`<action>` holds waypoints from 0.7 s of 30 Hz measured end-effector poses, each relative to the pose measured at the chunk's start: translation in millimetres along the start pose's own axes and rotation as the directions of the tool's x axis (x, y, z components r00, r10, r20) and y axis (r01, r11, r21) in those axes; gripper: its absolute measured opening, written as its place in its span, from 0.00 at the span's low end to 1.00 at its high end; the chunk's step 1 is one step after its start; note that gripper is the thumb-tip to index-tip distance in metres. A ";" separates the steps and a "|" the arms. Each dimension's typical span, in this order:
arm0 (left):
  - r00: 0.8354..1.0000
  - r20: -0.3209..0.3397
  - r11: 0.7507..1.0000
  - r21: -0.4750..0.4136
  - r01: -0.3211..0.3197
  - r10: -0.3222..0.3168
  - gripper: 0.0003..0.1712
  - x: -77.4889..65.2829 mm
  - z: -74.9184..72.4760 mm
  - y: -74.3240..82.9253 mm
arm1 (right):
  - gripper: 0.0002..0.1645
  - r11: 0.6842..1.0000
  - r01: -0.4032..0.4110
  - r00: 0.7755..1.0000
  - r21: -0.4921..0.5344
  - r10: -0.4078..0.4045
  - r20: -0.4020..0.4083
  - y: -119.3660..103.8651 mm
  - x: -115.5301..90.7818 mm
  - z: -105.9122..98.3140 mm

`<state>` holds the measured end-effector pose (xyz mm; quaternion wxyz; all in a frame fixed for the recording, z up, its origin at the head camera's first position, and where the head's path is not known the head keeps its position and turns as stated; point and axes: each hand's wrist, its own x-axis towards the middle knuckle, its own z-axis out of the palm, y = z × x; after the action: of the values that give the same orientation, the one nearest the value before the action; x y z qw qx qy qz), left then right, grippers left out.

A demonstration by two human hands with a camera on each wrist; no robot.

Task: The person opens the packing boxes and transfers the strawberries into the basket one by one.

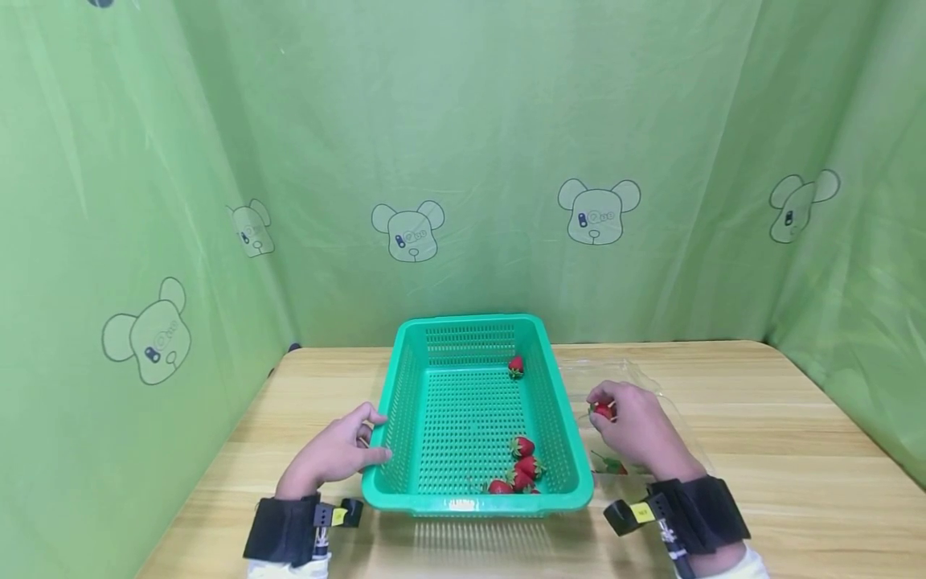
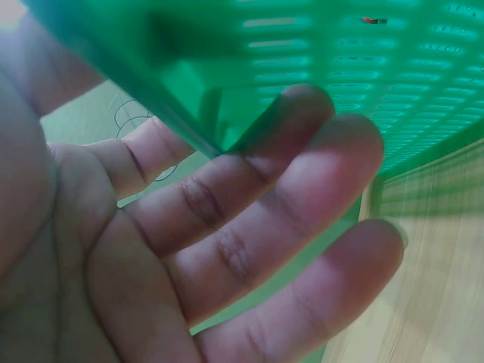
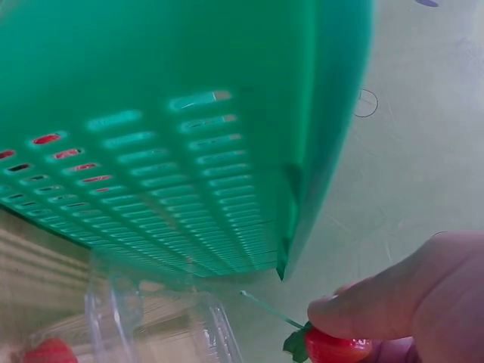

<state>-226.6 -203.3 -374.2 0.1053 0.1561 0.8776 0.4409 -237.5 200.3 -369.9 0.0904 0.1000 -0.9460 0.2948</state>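
Down at lower centre, the left hand (image 1: 336,450) is gripping the left rim of the green perforated plastic basket (image 1: 405,503), its thumb hooking over the edge and fingers bending beneath. At lower right, the right hand (image 1: 640,426) is pinching a red strawberry (image 1: 604,411), fingers closing around it, beside the clear plastic container (image 3: 219,329) on the desk (image 1: 796,418). Inside the basket, loose strawberries (image 1: 528,467) are clustering lower right; a lone strawberry (image 1: 516,367) is sitting upper right.

Free way: from above, into green basket (image 1: 470,418) at frame centre | Obstacle: right wall (image 1: 555,426), between right hand (image 1: 637,422) and basket inside | strawberries (image 1: 528,466) at basket's lower right | left hand (image 1: 336,450) occupies left rim (image 1: 393,378)
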 end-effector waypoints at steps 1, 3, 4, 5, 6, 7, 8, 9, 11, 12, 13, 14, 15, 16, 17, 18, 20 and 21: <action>1.000 0.001 1.000 0.000 0.000 0.000 0.21 -0.2 -0.1 0.2 | 0.10 1.000 0.002 1.000 0.000 -0.002 -0.004 -0.5 -0.2 -0.4; 1.000 0.002 1.000 0.001 -0.002 0.002 0.21 -0.6 -0.3 0.9 | 0.09 1.000 0.013 1.000 -0.006 -0.013 -0.017 -2.1 -0.9 -1.3; 1.000 0.003 1.000 -0.001 -0.004 0.004 0.21 -0.9 -0.5 1.4 | 0.09 1.000 0.018 1.000 -0.007 -0.018 -0.022 -3.2 -1.4 -1.8; 1.000 0.004 1.000 -0.003 -0.006 0.007 0.22 -1.2 -0.6 1.8 | 0.09 1.000 0.024 0.999 -0.010 -0.024 -0.028 -3.8 -1.7 -2.3; 1.000 0.005 1.000 -0.006 -0.007 0.007 0.22 -1.3 -0.7 2.1 | 0.09 1.000 0.027 0.999 -0.011 -0.027 -0.031 -4.3 -2.1 -2.7; 1.000 0.006 1.000 -0.009 -0.008 0.008 0.22 -1.3 -0.8 2.1 | 0.09 0.999 0.029 0.999 -0.013 -0.029 -0.035 -5.0 -2.5 -3.1; 1.000 0.006 1.000 -0.011 -0.008 0.008 0.22 -1.2 -0.7 2.0 | 0.09 0.999 0.032 0.999 -0.014 -0.032 -0.038 -5.7 -2.9 -3.4; 1.000 0.005 1.000 -0.012 -0.008 0.009 0.22 -1.2 -0.7 1.9 | 0.09 0.999 0.032 0.999 -0.013 -0.033 -0.038 -6.0 -3.1 -3.6; 1.000 0.005 1.000 -0.012 -0.006 0.006 0.22 -1.0 -0.5 1.4 | 0.09 0.999 0.034 0.999 -0.012 -0.034 -0.039 -6.1 -3.3 -3.8; 1.000 0.004 1.000 -0.010 -0.005 0.005 0.22 -0.9 -0.3 1.1 | 0.09 0.999 0.035 0.999 -0.011 -0.036 -0.040 -6.5 -3.4 -4.0; 1.000 0.004 1.000 -0.007 -0.004 0.004 0.22 -0.8 -0.2 0.7 | 0.09 0.999 0.037 0.998 -0.011 -0.038 -0.042 -6.7 -3.4 -4.1; 1.000 0.003 1.000 -0.003 -0.004 0.004 0.22 -0.6 -0.1 0.3 | 0.09 0.999 0.040 0.998 -0.010 -0.041 -0.043 -6.8 -3.5 -4.2; 1.000 0.002 1.000 0.000 -0.002 0.002 0.22 -0.4 0.0 -0.1 | 0.09 0.999 0.042 0.998 -0.011 -0.042 -0.046 -6.9 -3.5 -4.3; 1.000 0.001 1.000 0.002 -0.001 0.001 0.22 -0.3 0.1 -0.4 | 0.09 0.999 0.042 0.998 -0.010 -0.042 -0.048 -7.1 -3.5 -4.5; 1.000 0.000 1.000 0.004 0.000 0.000 0.22 -0.1 0.1 -0.6 | 0.09 0.999 0.041 0.998 -0.012 -0.042 -0.052 -7.4 -3.5 -4.7; 1.000 -0.001 1.000 0.006 -0.001 0.001 0.22 0.0 0.1 -0.9 | 0.09 0.999 0.041 0.998 -0.013 -0.041 -0.054 -7.6 -3.6 -5.0; 1.000 -0.004 1.000 0.009 -0.003 0.003 0.23 0.2 0.1 -1.2 | 0.09 0.999 0.039 0.998 -0.013 -0.040 -0.056 -7.8 -3.4 -5.3; 1.000 -0.006 1.000 0.011 -0.003 0.003 0.23 0.2 0.1 -1.2 | 0.09 0.999 0.038 0.998 -0.013 -0.039 -0.059 -7.8 -3.3 -5.4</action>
<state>-226.9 -203.8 -375.2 0.1012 0.1566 0.8801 0.4367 -231.8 197.6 -362.0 0.1244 0.1089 -0.9425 0.2904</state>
